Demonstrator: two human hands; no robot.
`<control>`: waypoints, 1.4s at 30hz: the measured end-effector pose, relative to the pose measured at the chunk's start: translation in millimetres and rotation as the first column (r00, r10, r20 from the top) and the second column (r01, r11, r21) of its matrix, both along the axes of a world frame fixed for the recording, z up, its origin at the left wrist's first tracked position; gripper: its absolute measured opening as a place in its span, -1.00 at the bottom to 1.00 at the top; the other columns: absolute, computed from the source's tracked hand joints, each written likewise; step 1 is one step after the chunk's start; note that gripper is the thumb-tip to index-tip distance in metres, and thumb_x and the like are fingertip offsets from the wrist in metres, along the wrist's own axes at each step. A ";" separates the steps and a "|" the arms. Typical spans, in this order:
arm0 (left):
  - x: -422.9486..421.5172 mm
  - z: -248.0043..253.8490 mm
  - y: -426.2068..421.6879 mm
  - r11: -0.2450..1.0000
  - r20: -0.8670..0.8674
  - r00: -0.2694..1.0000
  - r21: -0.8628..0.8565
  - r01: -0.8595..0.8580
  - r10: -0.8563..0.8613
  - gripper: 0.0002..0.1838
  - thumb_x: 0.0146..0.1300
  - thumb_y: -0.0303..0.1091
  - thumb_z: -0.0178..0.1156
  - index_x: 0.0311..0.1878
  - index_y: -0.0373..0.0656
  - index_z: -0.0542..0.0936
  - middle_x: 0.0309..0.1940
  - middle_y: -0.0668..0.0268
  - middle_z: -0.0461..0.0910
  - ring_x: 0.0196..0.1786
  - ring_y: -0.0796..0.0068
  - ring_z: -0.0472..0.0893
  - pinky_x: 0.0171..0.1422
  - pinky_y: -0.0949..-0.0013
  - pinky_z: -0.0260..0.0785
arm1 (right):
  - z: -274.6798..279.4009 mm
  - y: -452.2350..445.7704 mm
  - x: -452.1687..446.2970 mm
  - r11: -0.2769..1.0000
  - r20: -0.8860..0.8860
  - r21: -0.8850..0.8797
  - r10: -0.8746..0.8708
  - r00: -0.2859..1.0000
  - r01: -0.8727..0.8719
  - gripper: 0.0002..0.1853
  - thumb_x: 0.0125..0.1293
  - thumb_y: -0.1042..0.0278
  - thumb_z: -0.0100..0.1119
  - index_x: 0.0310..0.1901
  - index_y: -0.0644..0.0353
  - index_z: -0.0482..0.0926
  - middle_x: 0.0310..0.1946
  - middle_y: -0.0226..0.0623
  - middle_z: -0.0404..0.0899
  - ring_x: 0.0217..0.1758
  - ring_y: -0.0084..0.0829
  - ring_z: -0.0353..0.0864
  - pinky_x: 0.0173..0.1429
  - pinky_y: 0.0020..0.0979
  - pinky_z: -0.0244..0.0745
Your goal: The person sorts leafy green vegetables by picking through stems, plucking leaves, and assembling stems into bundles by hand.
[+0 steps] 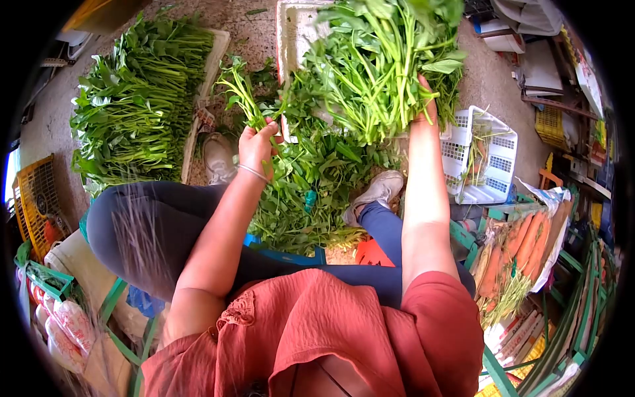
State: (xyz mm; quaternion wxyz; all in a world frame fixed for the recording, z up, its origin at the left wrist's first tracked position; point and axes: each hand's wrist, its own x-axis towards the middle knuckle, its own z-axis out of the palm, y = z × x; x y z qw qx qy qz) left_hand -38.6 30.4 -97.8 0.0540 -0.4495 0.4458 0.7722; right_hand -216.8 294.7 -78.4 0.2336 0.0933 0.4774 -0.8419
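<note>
My left hand (258,145) is closed round a small bunch of water spinach (246,98), its stems pinched between thumb and fingers and its leaves pointing away from me. My right hand (424,109) grips stems at the right side of a large heap of water spinach (370,86); leaves cover part of its fingers, and the leaf tips at the far end are blurred. That heap lies over a white foam box (291,33). Loose greens (317,175) spread over the floor between my shoes.
Neatly stacked water spinach (139,99) fills a foam tray (210,73) on the left. To the right stands a white plastic basket (493,169) with scraps in it. Carrots (529,241) lie on a rack nearer me. A yellow crate (41,198) is at far left.
</note>
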 end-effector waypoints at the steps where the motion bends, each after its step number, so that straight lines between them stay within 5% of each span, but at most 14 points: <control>1: 1.0 -0.4 0.4 1.000 0.003 1.000 0.000 0.010 -0.010 -0.85 0.09 -0.44 0.13 -0.25 -0.10 0.42 -0.46 0.42 0.46 -0.52 0.59 0.46 -0.59 0.56 0.11 | -12.4 12.0 -2.6 0.980 0.037 0.190 -0.066 0.997 0.058 -0.64 -0.01 0.11 0.26 -0.22 0.16 0.54 -0.33 -0.26 0.58 -0.33 -0.48 0.57 -0.30 -0.39 0.55; 2: 1.3 0.0 0.6 1.000 -0.001 1.000 -0.007 0.001 -0.001 -0.87 0.07 -0.45 0.12 -0.28 -0.10 0.42 -0.47 0.42 0.48 -0.53 0.59 0.48 -0.60 0.57 0.12 | -22.9 24.8 -4.5 0.921 0.059 0.375 -0.139 0.989 0.107 -0.62 -0.02 0.07 0.27 -0.20 0.11 0.55 -0.25 -0.23 0.57 -0.15 -0.42 0.56 -0.14 -0.24 0.53; 4: -1.9 -0.1 -0.1 1.000 -0.015 1.000 -0.014 -0.006 0.005 -0.88 0.05 -0.46 0.12 -0.31 -0.09 0.43 -0.47 0.43 0.50 -0.53 0.60 0.49 -0.61 0.59 0.13 | -41.8 27.8 -6.8 0.641 0.211 0.767 -0.277 0.938 0.017 -0.37 -0.14 -0.16 0.30 -0.01 -0.02 0.49 0.11 -0.08 0.33 0.36 -0.15 -0.11 0.31 0.14 -0.42; 7: 1.2 -5.2 -1.3 1.000 -0.040 0.999 0.018 -0.025 0.026 -0.86 0.04 -0.48 0.13 -0.31 -0.11 0.43 -0.46 0.39 0.50 -0.53 0.57 0.50 -0.63 0.58 0.14 | -90.5 65.2 -12.8 0.931 0.269 0.365 -0.128 0.954 0.022 -0.57 0.04 0.14 0.25 -0.05 0.12 0.52 0.04 -0.13 0.42 0.17 -0.33 0.32 0.18 -0.21 0.25; 8: 1.9 -6.8 -1.8 0.999 -0.037 0.999 0.020 -0.027 0.028 -0.86 0.04 -0.48 0.13 -0.31 -0.11 0.43 -0.46 0.39 0.50 -0.53 0.57 0.50 -0.63 0.58 0.14 | -94.1 68.2 -15.1 0.939 0.273 0.332 -0.183 0.944 0.087 -0.65 0.10 0.29 0.21 -0.07 0.22 0.51 -0.06 -0.19 0.50 -0.11 -0.43 0.54 -0.10 -0.44 0.47; 10: 1.9 -8.5 -2.3 1.000 -0.021 0.999 0.010 -0.029 0.029 -0.86 0.04 -0.49 0.12 -0.30 -0.11 0.43 -0.47 0.38 0.51 -0.54 0.57 0.50 -0.64 0.58 0.14 | -82.6 62.6 -17.8 0.872 0.258 0.470 -0.284 0.924 0.137 -0.71 0.18 0.40 0.08 -0.04 0.18 0.50 -0.11 -0.22 0.53 -0.15 -0.38 0.56 -0.08 -0.35 0.51; 15: 3.6 -5.6 -2.8 0.999 -0.011 0.999 0.020 -0.034 0.034 -0.86 0.04 -0.49 0.13 -0.31 -0.11 0.43 -0.48 0.38 0.51 -0.55 0.57 0.50 -0.64 0.58 0.14 | -34.6 48.7 13.3 0.074 -0.369 0.913 -0.267 0.890 0.401 -0.43 0.02 0.24 0.29 0.02 0.40 0.36 -0.23 -0.08 0.54 -0.22 -0.44 0.53 -0.18 -0.43 0.44; 18: 3.3 -2.8 -2.9 0.999 0.005 0.999 -0.035 0.034 -0.033 -0.84 0.08 -0.44 0.13 -0.25 -0.12 0.42 -0.47 0.42 0.47 -0.55 0.60 0.45 -0.61 0.55 0.12 | -12.7 31.2 48.5 0.065 -0.644 0.741 -0.213 0.735 0.668 -0.68 0.01 0.16 0.26 -0.28 0.21 0.56 -0.42 -0.33 0.57 -0.39 -0.41 0.53 -0.25 -0.37 0.40; 24: 1.5 -1.4 7.0 0.941 -0.166 0.986 -0.335 -0.052 -0.005 -0.77 0.04 -0.36 0.17 -0.24 -0.18 0.41 -0.54 0.39 0.44 -0.68 0.63 0.39 -0.70 0.59 0.11 | 9.8 -27.2 77.4 -0.308 -0.111 0.941 0.107 0.988 0.139 -0.74 0.01 0.05 0.23 -0.36 0.04 0.62 -0.42 -0.32 0.60 -0.37 -0.30 0.57 -0.25 -0.27 0.41; 26: -0.6 1.0 8.7 0.916 -0.161 0.987 -0.396 -0.058 -0.007 -0.74 0.02 -0.33 0.20 -0.23 -0.20 0.46 -0.60 0.39 0.43 -0.73 0.62 0.37 -0.72 0.57 0.11 | -1.0 -18.2 75.9 -0.264 -0.114 0.954 0.111 0.987 0.140 -0.74 0.00 0.10 0.26 -0.35 0.08 0.62 -0.42 -0.27 0.61 -0.39 -0.40 0.57 -0.24 -0.33 0.43; 29: -0.4 4.7 8.4 0.962 -0.113 0.988 -0.265 0.072 -0.105 -0.83 0.08 -0.32 0.17 -0.35 -0.23 0.49 -0.67 0.32 0.46 -0.79 0.52 0.41 -0.69 0.54 0.20 | -2.2 -13.7 79.2 0.512 -0.320 0.773 -0.194 0.927 0.374 -0.84 0.04 0.38 0.24 -0.35 0.26 0.58 -0.48 -0.28 0.58 -0.52 -0.57 0.47 -0.44 -0.54 0.41; 33: -3.4 2.3 17.9 0.979 -0.118 0.973 -0.066 0.192 -0.199 -0.80 0.16 -0.27 0.09 -0.32 -0.23 0.52 -0.66 0.30 0.49 -0.74 0.48 0.46 -0.63 0.53 0.24 | 29.5 -39.6 126.4 0.894 0.002 0.280 -0.365 0.931 0.350 -0.88 0.15 0.36 0.14 -0.34 0.22 0.52 -0.51 -0.37 0.51 -0.61 -0.66 0.34 -0.59 -0.66 0.24; 36: -4.8 0.1 28.1 0.957 -0.153 0.948 0.048 0.287 -0.277 -0.78 0.20 -0.29 0.04 -0.22 -0.24 0.52 -0.56 0.28 0.53 -0.61 0.45 0.53 -0.52 0.47 0.34 | 25.2 -62.8 166.2 0.964 0.066 0.095 -0.254 0.965 0.247 -0.89 0.17 0.37 0.12 -0.29 0.19 0.52 -0.46 -0.37 0.52 -0.54 -0.68 0.37 -0.60 -0.69 0.23; 42: -5.7 30.3 42.1 0.799 -0.319 0.856 0.332 0.502 -0.406 -0.59 0.25 -0.13 0.01 0.03 -0.23 0.43 -0.18 0.18 0.55 -0.21 0.37 0.57 -0.24 0.39 0.45 | -5.8 -83.4 195.4 0.762 -0.142 0.645 0.197 0.970 -0.060 -0.85 0.09 0.36 0.23 -0.35 0.26 0.59 -0.48 -0.35 0.58 -0.42 -0.64 0.49 -0.31 -0.58 0.40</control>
